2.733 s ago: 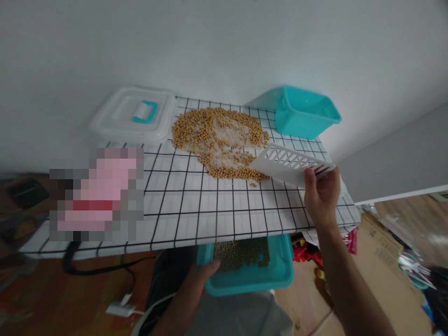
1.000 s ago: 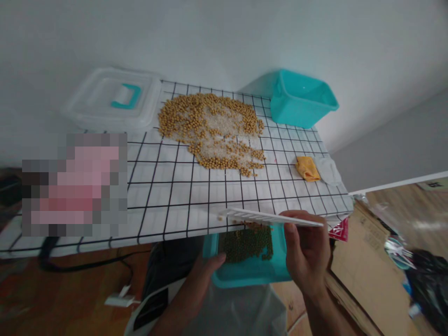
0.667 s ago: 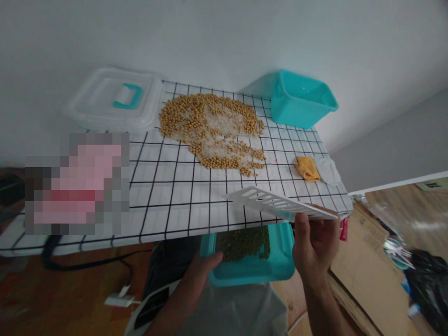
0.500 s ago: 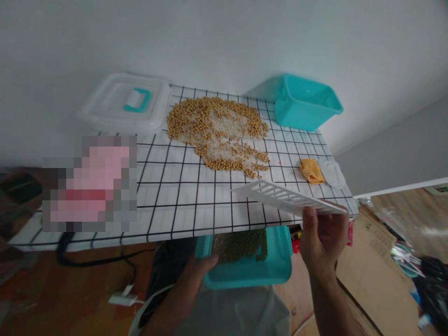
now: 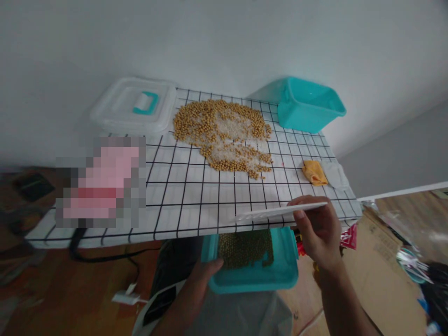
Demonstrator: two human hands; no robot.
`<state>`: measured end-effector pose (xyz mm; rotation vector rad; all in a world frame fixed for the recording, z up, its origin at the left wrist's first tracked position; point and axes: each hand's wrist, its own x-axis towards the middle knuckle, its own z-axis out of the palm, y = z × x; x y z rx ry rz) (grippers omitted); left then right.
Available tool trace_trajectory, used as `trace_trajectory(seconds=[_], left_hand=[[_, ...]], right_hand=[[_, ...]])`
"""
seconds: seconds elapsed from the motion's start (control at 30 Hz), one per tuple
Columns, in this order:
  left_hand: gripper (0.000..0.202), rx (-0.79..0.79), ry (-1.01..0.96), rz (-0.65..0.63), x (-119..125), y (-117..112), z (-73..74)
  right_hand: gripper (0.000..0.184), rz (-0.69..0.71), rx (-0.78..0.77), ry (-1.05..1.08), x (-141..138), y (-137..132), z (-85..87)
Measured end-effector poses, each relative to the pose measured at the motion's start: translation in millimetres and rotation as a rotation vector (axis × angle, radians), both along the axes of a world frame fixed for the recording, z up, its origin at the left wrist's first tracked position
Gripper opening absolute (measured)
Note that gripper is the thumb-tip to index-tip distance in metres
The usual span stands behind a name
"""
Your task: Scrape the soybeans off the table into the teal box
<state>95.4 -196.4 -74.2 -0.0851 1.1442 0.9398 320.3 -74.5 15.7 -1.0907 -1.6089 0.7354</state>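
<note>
My left hand grips the left side of a teal plastic bin below the table's front edge, thumb over the rim. Soybeans lie inside it, toward the far side. In my right hand is a thin white slotted plate, pinched at its right end and seen nearly edge-on over the front of the table. Behind it, a spread pile of soybeans mixed with white grains, seemingly rice, covers the middle of the checked tablecloth.
A second teal bin stands at the back right. Near it lie a folded orange cloth and a white cloth. A clear lid with a teal handle sits back left, behind a blurred pink object. A cardboard sheet lies at right.
The slotted plate has tipped from showing its slots to nearly edge-on, still in my right hand. The whole view has shifted slightly; my left hand keeps the bin.
</note>
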Motion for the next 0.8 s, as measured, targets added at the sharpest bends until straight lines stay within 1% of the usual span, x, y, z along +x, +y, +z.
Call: trace_trajectory(seconds=[0.07,0.2,0.3,0.37,0.47,0.57,0.67,0.8], left_hand=[[0.052,-0.01,0.017,-0.003,-0.7,0.4,0.5],[0.055,-0.013,0.004,-0.023,-2.3,2.0,-1.8],[0.06,0.005,0.0,-0.016,-2.1,1.4,-4.2],[0.064,0.032,-0.011,-0.004,-1.5,0.1,-4.2],[0.068,0.035,-0.01,0.008,-0.4,-1.7,-2.1],[0.071,0.015,-0.003,-0.009,0.3,-2.1,-0.1],[0.071,0.01,-0.01,-0.025,1.1,0.1,1.5],[0.073,0.021,-0.016,-0.012,3.3,5.2,2.8]], right_hand=[[0.008,-0.017,0.016,-0.023,-6.5,8.9,-6.0],[0.011,-0.093,0.044,-0.023,-23.0,38.5,-14.0],[0.012,-0.153,0.104,-0.014,-28.2,58.2,-11.6],[0.013,-0.2,0.177,0.003,-24.9,67.3,-7.6],[0.015,-0.268,0.255,0.014,-12.4,75.8,-3.8],[0.017,-0.314,0.271,-0.009,-0.2,80.1,-5.6],[0.017,-0.296,0.253,-0.034,4.5,81.7,-10.2],[0.015,-0.278,0.232,-0.068,1.8,84.0,-14.8]])
